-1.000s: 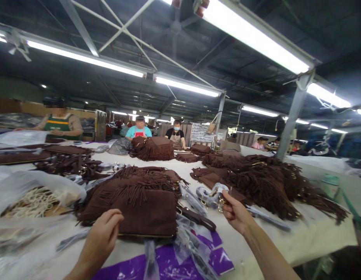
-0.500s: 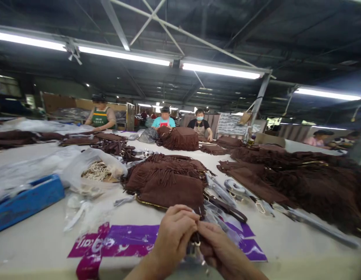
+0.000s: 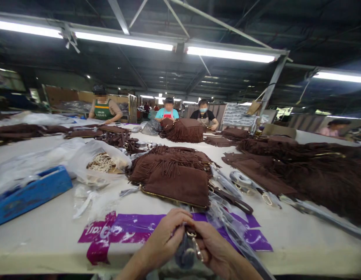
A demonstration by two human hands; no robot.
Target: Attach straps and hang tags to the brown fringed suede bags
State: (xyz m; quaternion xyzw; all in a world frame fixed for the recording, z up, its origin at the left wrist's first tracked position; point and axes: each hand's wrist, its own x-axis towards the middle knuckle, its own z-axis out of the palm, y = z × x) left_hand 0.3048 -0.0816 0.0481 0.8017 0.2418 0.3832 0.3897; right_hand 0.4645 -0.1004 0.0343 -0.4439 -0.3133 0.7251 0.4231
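Together, left hand (image 3: 165, 238), right hand (image 3: 217, 249), pinching clasp (image 3: 194, 240)

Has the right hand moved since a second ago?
Yes. The right hand was out to the right of the fringed bag; now it sits in front of it, at the table edge, meeting the left hand on a clasp.

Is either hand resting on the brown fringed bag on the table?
No, the left hand and right hand meet around a metal clip at the table edge, apart from the fringed bag.
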